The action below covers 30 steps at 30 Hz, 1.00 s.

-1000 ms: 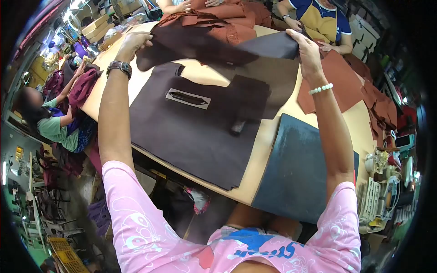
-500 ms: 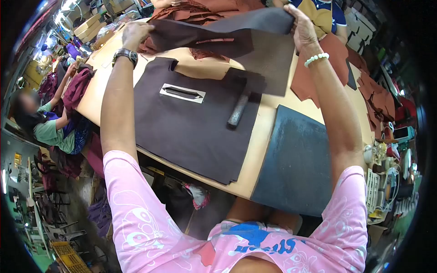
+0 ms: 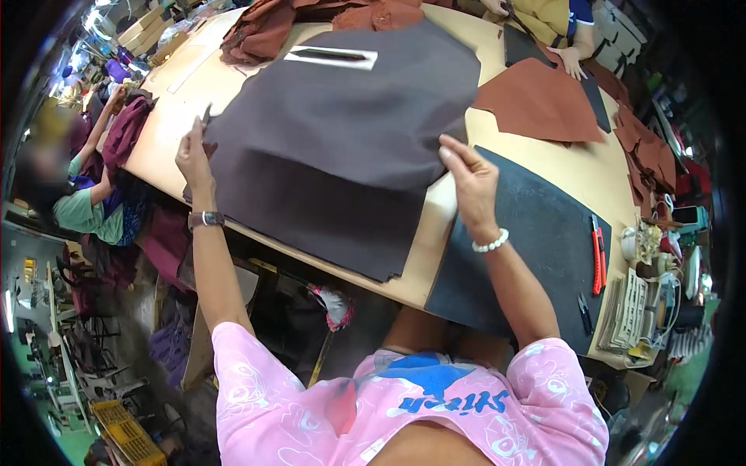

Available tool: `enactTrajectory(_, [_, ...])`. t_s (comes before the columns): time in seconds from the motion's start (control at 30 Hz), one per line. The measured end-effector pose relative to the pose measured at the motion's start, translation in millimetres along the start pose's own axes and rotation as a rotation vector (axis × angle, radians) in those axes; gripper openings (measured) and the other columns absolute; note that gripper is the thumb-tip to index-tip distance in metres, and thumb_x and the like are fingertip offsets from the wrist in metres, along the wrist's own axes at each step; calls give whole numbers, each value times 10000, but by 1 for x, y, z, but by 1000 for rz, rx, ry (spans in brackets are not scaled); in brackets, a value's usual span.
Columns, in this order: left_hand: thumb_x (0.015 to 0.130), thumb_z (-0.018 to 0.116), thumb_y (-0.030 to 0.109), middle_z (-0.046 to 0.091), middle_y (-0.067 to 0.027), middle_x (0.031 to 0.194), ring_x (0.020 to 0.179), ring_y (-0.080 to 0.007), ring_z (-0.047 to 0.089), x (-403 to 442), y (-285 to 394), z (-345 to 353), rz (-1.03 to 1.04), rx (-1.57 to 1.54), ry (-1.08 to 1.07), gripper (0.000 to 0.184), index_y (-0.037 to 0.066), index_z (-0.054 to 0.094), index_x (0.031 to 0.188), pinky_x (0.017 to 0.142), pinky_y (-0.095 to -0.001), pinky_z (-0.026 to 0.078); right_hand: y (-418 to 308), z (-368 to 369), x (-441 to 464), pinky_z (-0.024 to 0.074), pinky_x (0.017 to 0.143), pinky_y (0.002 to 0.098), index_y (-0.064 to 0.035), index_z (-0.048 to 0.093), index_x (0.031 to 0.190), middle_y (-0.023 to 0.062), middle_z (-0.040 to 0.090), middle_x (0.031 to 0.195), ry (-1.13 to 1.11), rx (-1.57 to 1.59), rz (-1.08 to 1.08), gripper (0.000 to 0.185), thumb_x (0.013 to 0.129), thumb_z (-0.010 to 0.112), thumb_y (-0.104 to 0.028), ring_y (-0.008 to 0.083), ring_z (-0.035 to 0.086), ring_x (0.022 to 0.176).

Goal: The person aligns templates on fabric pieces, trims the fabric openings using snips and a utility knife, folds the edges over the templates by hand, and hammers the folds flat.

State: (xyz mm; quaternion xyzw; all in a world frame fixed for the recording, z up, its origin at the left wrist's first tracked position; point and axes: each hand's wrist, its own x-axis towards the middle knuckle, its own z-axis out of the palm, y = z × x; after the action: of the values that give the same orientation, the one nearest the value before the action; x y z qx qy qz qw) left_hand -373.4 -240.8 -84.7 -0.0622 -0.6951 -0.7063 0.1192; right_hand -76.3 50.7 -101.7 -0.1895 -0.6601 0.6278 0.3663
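Pinching the dark brown sheet (image 3: 342, 116), fingers nearly closed: my left hand (image 3: 194, 159) at its left edge, my right hand (image 3: 474, 182) at its right. Sheet spans between, left of the dark mat (image 3: 536, 221).

Along the near edge of my table (image 3: 169, 138) lies a dark brown stack (image 3: 326, 233), with a black mat (image 3: 517, 233) to its right. A rust-brown heap (image 3: 260, 33) sits by the far edge, and one flat rust-brown piece (image 3: 536, 105) lies beyond my mat.
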Motion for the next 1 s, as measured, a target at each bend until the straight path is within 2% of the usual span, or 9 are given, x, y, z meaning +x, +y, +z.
enactTrajectory(0.07, [868,621,125,639,-23,862,656,-48,519,-1,-38,-20,24,-11,-11,135,15,628,945,600,-176,436,12,2,-16,467,774,209,7,646,1109,33,663,981,-71,-31,85,269,846,613,-41,77,588,860])
enactTrajectory(0.13, [848,622,73,640,-20,877,683,-47,525,-1,-59,-38,99,50,-35,110,9,630,937,605,-170,428,13,5,-28,431,890,261,-10,598,1183,102,646,1061,-184,-202,75,370,813,586,-15,162,577,1013])
enactTrajectory(0.17, [805,568,-11,638,-16,893,680,-37,506,-3,-66,-42,145,26,-22,215,-26,644,1005,582,-172,410,10,5,-34,414,924,280,-15,576,1209,131,629,1094,-242,-277,49,407,802,575,-10,203,567,1054])
enactTrajectory(0.23, [779,532,-31,638,-28,917,665,-36,495,-7,-77,-60,64,179,-99,323,-38,626,1088,572,-173,401,12,6,-41,383,989,335,4,501,1277,218,573,1164,-362,-409,15,502,778,546,8,311,535,1131])
enactTrajectory(0.3, [743,500,-31,633,-48,1000,627,-27,452,-14,-83,-74,-69,367,-150,456,-42,586,1190,544,-165,369,17,7,-47,377,1000,353,23,486,1283,248,565,1157,-402,-485,74,514,774,551,-1,342,524,1143])
enactTrajectory(0.37, [742,555,-7,619,-132,1123,827,-120,581,-19,-92,-79,-27,471,-93,487,-57,545,1227,732,-228,459,14,8,-50,364,1020,364,65,450,1293,301,527,1195,-460,-531,159,547,769,575,-30,372,498,1176])
enactTrajectory(0.5, [731,595,23,590,-242,1175,1054,-258,601,-13,-98,-84,94,556,-65,558,-71,485,1270,927,-320,437,16,14,-53,326,1054,369,84,444,1289,311,503,1243,-469,-511,119,565,773,609,-75,404,432,1239])
enactTrajectory(0.8, [716,576,81,592,-276,1136,1041,-287,602,-7,-82,-84,82,669,-47,568,-81,495,1255,923,-330,441,17,25,-66,299,1073,397,90,468,1266,289,505,1255,-523,-523,204,553,793,629,-147,439,378,1270])
enactTrajectory(1.0, [735,621,179,472,-273,1280,1189,-393,456,8,-78,-60,409,1261,31,517,-37,547,1199,1008,-436,374,16,28,-69,336,1044,405,88,526,1212,298,556,1171,-514,-531,197,484,808,627,-158,460,426,1222])
